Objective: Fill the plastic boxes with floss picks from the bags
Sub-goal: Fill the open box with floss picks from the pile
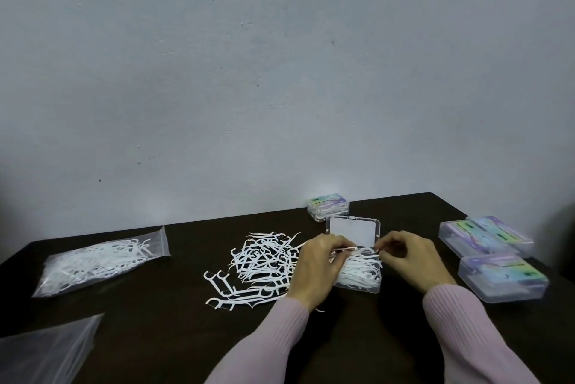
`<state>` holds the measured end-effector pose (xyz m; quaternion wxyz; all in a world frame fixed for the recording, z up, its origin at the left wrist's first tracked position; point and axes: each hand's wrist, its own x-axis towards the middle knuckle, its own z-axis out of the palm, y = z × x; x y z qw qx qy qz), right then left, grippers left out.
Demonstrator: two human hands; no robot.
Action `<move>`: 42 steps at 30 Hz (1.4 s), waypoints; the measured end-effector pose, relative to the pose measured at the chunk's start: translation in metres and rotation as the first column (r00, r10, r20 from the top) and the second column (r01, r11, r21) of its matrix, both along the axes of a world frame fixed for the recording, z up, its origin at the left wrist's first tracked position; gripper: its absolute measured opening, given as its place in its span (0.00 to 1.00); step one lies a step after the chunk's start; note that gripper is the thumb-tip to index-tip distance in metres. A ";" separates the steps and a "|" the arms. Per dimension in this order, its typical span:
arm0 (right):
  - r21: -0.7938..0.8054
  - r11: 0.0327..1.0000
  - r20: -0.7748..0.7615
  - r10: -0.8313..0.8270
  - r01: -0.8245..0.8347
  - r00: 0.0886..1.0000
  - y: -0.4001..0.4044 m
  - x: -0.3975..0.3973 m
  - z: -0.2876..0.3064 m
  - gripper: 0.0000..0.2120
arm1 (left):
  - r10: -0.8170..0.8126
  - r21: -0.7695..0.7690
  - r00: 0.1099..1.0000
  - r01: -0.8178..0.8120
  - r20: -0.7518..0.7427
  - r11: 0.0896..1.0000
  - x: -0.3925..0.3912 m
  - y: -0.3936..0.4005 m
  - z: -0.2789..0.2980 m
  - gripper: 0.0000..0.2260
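Both hands over the open box at table centre — left hand and right hand each pinch one floss pick, fingertips blurred. Loose picks left; bag far left, second bag cut off.

Ribbed pale-pink knit sleeves, bare hands

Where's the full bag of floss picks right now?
Head view: the full bag of floss picks lies on the table's far left, left of the loose pile of picks, untouched by either hand.
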<state>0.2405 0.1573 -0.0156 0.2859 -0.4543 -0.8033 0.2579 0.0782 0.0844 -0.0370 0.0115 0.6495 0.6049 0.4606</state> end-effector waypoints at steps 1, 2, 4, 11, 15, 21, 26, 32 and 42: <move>-0.028 1.000 0.013 0.005 -0.004 1.000 0.000 0.000 -0.001 0.07 | -0.001 0.003 1.000 0.001 -0.014 1.000 0.001 0.001 -0.001 0.07; -0.055 0.998 0.025 0.010 -0.009 1.000 0.001 0.000 -0.001 0.06 | -0.004 0.008 1.000 0.004 -0.024 1.000 0.002 0.001 -0.001 0.07; -0.103 0.995 0.033 0.012 -0.009 0.999 0.001 0.000 -0.001 0.06 | -0.006 0.007 0.999 0.007 -0.041 1.000 0.005 0.002 -0.002 0.07; -0.129 0.992 -0.003 0.007 -0.007 1.000 0.001 0.002 0.000 0.08 | -0.026 -0.032 0.999 0.025 -0.040 0.999 0.012 0.005 -0.004 0.08; -0.127 0.992 -0.025 -0.003 -0.001 1.000 0.001 0.002 0.001 0.09 | -0.078 -0.066 0.992 0.085 0.104 0.994 0.013 0.006 -0.005 0.10; -0.102 0.995 -0.028 -0.006 0.004 1.000 -0.001 0.001 0.002 0.08 | -0.131 -0.049 0.965 0.145 0.225 0.988 0.010 0.003 -0.001 0.12; -0.111 0.994 -0.074 -0.008 -0.001 0.997 -0.003 0.000 0.003 0.06 | -0.066 -0.064 0.985 0.077 0.162 0.995 -0.011 -0.003 0.001 0.08; -0.105 0.994 -0.081 0.012 -0.021 0.997 -0.008 -0.007 0.003 0.06 | -0.055 -0.177 0.994 0.070 0.093 0.982 -0.034 -0.008 -0.002 0.11; -0.013 1.000 -0.026 0.023 -0.024 0.999 -0.013 -0.015 0.000 0.08 | -0.089 -0.298 0.995 0.071 -0.049 0.952 -0.031 -0.006 -0.006 0.19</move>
